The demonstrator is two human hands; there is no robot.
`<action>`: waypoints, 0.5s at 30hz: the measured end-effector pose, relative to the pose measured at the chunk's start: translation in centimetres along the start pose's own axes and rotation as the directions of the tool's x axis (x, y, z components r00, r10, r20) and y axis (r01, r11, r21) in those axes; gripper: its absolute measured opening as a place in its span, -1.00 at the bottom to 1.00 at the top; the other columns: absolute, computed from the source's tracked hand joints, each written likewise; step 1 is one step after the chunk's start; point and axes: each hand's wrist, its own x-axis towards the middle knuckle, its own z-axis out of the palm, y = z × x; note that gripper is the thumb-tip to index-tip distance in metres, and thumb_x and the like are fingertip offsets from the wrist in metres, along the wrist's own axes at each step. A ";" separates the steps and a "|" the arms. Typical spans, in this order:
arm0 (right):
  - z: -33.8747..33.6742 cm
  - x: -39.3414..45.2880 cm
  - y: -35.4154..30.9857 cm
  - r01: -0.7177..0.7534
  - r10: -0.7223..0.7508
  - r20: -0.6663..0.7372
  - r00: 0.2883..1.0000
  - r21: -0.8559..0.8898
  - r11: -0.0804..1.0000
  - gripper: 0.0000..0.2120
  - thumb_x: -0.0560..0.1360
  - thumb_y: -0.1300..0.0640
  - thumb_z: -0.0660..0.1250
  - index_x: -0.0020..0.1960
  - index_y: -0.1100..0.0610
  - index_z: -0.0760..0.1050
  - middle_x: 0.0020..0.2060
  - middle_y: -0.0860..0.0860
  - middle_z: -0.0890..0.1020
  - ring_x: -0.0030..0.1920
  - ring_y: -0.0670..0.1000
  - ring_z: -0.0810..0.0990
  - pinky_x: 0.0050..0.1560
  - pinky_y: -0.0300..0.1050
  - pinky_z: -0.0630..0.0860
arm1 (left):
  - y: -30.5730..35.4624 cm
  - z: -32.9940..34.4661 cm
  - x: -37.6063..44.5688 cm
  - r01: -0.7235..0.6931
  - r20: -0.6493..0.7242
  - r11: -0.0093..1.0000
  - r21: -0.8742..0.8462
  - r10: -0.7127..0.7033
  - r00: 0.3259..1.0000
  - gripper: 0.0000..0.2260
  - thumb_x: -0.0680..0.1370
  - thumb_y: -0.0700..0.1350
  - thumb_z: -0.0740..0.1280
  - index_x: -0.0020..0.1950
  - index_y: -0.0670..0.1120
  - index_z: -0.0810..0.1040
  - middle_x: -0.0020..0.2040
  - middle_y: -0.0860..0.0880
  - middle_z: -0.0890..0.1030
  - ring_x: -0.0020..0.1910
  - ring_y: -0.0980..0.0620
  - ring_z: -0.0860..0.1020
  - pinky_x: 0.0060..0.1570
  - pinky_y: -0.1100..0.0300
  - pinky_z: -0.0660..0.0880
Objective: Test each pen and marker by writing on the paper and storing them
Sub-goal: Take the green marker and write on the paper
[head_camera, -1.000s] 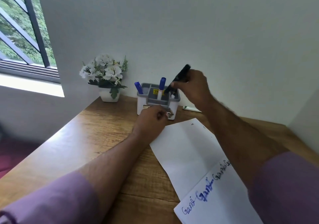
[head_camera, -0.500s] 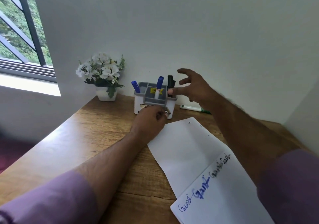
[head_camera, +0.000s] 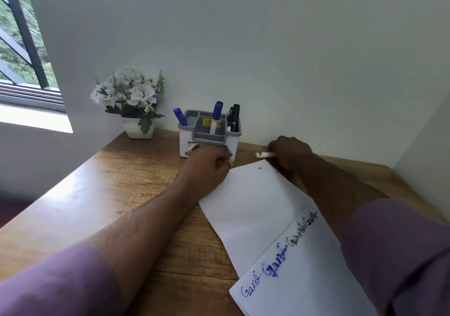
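A grey-and-white desk organizer (head_camera: 187, 145) stands against the wall. It holds two blue-capped markers (head_camera: 180, 117) (head_camera: 217, 111) and a black marker (head_camera: 235, 117). A white sheet of paper (head_camera: 255, 206) lies on the wooden desk (head_camera: 117, 184), with blue and black scribbles on its near half. My left hand (head_camera: 207, 167) is a closed fist resting at the paper's far corner, just in front of the organizer. My right hand (head_camera: 291, 152) lies by the wall, right of the organizer, fingers curled over a white marker (head_camera: 264, 155). Only the marker's left end shows.
A white pot of white flowers (head_camera: 129, 101) sits at the desk's back left corner. A barred window (head_camera: 19, 47) is at the far left. White walls close the desk at the back and right.
My right hand dropped the black marker into the organizer's right slot, opened, then moved right and down onto the white marker by the wall. My left fist stayed put.
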 end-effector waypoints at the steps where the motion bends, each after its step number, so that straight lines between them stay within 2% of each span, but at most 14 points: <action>1: -0.3 -0.1 -0.1 -0.002 0.001 -0.008 1.000 -0.029 1.000 -0.78 0.49 0.11 0.26 0.12 0.08 0.51 0.09 0.11 0.52 0.09 0.17 0.54 0.01 0.01 0.47 | 0.0 0.0 0.0 -0.006 -0.003 1.000 0.002 0.006 1.000 -0.84 0.55 -0.04 0.28 -0.02 -0.06 0.61 -0.09 0.01 0.62 -0.13 0.10 0.52 -0.17 0.29 0.40; 3: -1.4 -0.5 -0.1 0.002 -0.004 -0.067 0.998 -0.028 1.000 -0.83 0.48 0.16 0.28 0.06 0.13 0.52 0.05 0.12 0.50 0.06 0.19 0.55 -0.05 -0.03 0.45 | -0.1 0.0 0.0 -0.022 -0.018 1.000 0.011 0.022 1.000 -0.85 0.55 -0.04 0.28 -0.01 -0.04 0.61 -0.08 0.01 0.61 -0.13 0.13 0.50 -0.19 0.32 0.36; 4: -2.2 -0.8 0.0 0.002 0.002 -0.129 0.992 0.030 1.000 -0.86 0.47 0.19 0.28 0.01 0.15 0.52 0.01 0.13 0.48 0.03 0.21 0.56 -0.10 -0.04 0.43 | -0.1 0.1 0.0 -0.031 -0.026 0.999 0.014 0.031 0.999 -0.86 0.55 -0.05 0.28 -0.01 -0.04 0.60 -0.06 0.01 0.62 -0.13 0.13 0.49 -0.19 0.33 0.36; 6: -3.7 -2.0 -0.1 0.058 0.036 -0.287 0.957 0.312 0.948 -0.94 0.44 0.19 0.36 -0.15 0.18 0.51 -0.13 0.12 0.50 -0.08 0.21 0.59 -0.19 -0.06 0.42 | -0.1 0.1 0.1 -0.048 -0.051 0.999 0.005 0.048 0.998 -0.85 0.54 -0.05 0.28 0.02 -0.05 0.60 -0.02 -0.01 0.63 -0.10 0.13 0.50 -0.15 0.29 0.40; 7: -4.4 -3.1 -0.3 0.112 0.081 -0.339 0.937 0.515 0.850 -0.89 0.41 0.17 0.42 -0.19 0.21 0.53 -0.19 0.11 0.56 -0.15 0.19 0.61 -0.23 -0.04 0.48 | 0.0 0.0 0.1 -0.060 -0.068 0.998 -0.006 0.059 0.996 -0.83 0.54 -0.04 0.29 0.06 -0.05 0.59 0.01 -0.02 0.63 -0.07 0.12 0.51 -0.10 0.25 0.44; 9: -5.7 -6.3 -1.5 0.213 0.180 -0.339 0.924 0.844 0.492 -0.86 0.37 0.16 0.51 -0.17 0.21 0.60 -0.27 0.13 0.67 -0.29 0.12 0.65 -0.32 -0.04 0.58 | 0.6 -0.1 -0.1 -0.130 -0.125 0.991 -0.023 0.126 0.984 -0.72 0.54 0.04 0.28 0.19 -0.05 0.53 0.12 -0.03 0.60 0.04 0.09 0.52 0.03 0.15 0.50; 10: -6.0 -7.9 -2.0 0.243 0.198 -0.324 0.925 0.906 0.347 -0.86 0.37 0.18 0.52 -0.14 0.22 0.62 -0.30 0.12 0.69 -0.35 0.08 0.65 -0.38 -0.09 0.58 | 1.0 0.0 -0.2 -0.183 -0.138 0.983 -0.024 0.178 0.974 -0.65 0.53 0.10 0.27 0.24 -0.03 0.49 0.17 -0.02 0.57 0.10 0.08 0.51 0.09 0.12 0.49; 12: -5.7 -10.5 -3.1 0.253 0.177 -0.279 0.944 0.955 0.155 -0.85 0.38 0.26 0.51 -0.09 0.29 0.61 -0.35 0.10 0.68 -0.38 0.05 0.63 -0.42 -0.14 0.55 | 1.9 0.2 -0.5 -0.274 -0.123 0.962 0.000 0.272 0.954 -0.56 0.51 0.20 0.23 0.29 0.00 0.43 0.23 -0.01 0.55 0.17 0.08 0.48 0.13 0.14 0.42; 15: -4.6 -13.1 -3.7 0.216 0.144 -0.210 0.967 0.976 -0.025 -0.84 0.40 0.32 0.46 -0.04 0.34 0.60 -0.34 0.16 0.67 -0.36 0.08 0.64 -0.42 -0.12 0.56 | 2.9 0.6 -0.8 -0.387 -0.048 0.915 0.111 0.394 0.918 -0.61 0.52 0.19 0.15 0.20 0.01 0.50 0.05 0.02 0.61 -0.04 0.12 0.45 -0.04 0.19 0.38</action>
